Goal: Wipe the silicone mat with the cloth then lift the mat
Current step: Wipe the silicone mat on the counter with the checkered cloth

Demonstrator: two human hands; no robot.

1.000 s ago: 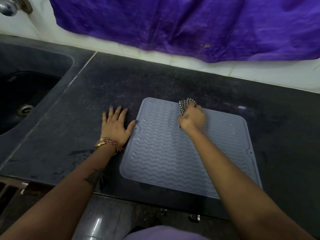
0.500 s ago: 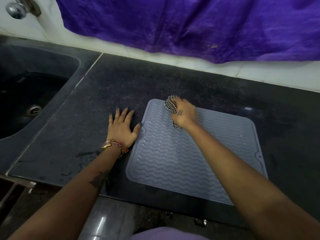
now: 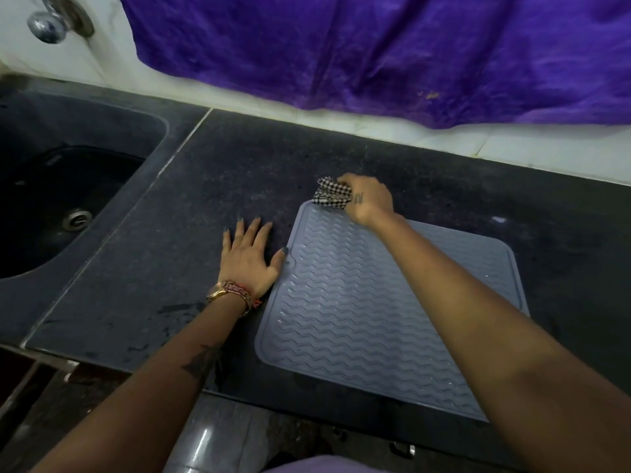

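Note:
A grey silicone mat (image 3: 355, 312) with a wavy ridged surface lies flat on the dark counter (image 3: 211, 186). My right hand (image 3: 370, 199) grips a bunched black-and-white checked cloth (image 3: 332, 194) at the mat's far left corner, the cloth partly over the mat's far edge. My left hand (image 3: 248, 259) lies flat on the counter just left of the mat, fingers spread, its thumb tip touching the mat's left edge. My right forearm crosses over the mat and hides part of its middle and near right side.
A dark sink (image 3: 58, 203) with a metal drain is sunk into the counter at the left, a chrome tap (image 3: 46, 25) on the wall above it. A purple cloth (image 3: 392, 52) hangs along the white back wall. The counter's front edge runs just below the mat.
My right hand has swept the cloth leftward and away from me along the mat's far edge, reaching the far left corner. The left hand has stayed planted beside the mat.

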